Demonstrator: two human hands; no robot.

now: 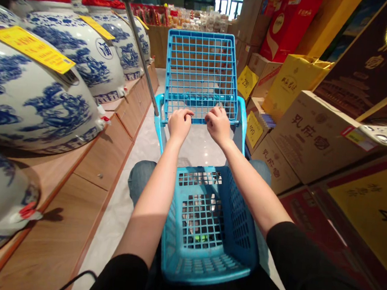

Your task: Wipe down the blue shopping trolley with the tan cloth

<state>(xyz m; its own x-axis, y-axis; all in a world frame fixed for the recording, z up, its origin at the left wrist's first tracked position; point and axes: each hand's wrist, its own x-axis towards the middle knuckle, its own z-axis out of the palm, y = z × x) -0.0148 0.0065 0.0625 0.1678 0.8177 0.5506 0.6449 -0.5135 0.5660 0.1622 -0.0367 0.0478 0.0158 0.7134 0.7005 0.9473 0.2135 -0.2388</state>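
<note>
A blue shopping cart (241,122) stands before me, with a square grid panel (200,72) tilted up at its far end. At the near lower edge of that panel, my left hand (180,123) is closed with its fingers curled over the bar. My right hand (218,125) sits a little to the right, also closed over the same edge, its knuckles up. Below my forearms is a blue plastic basket (209,269) with slotted walls and a mesh bottom. A small green thing shows through or on the mesh, too unclear to name.
Large blue-and-white porcelain jars (47,103) with red cloth tops line a wooden cabinet (92,167) on the left. Stacked cardboard boxes (314,129), a yellow bag (291,84) and a red bag (287,28) crowd the right. A thin metal pole (142,53) rises at the cart's left side.
</note>
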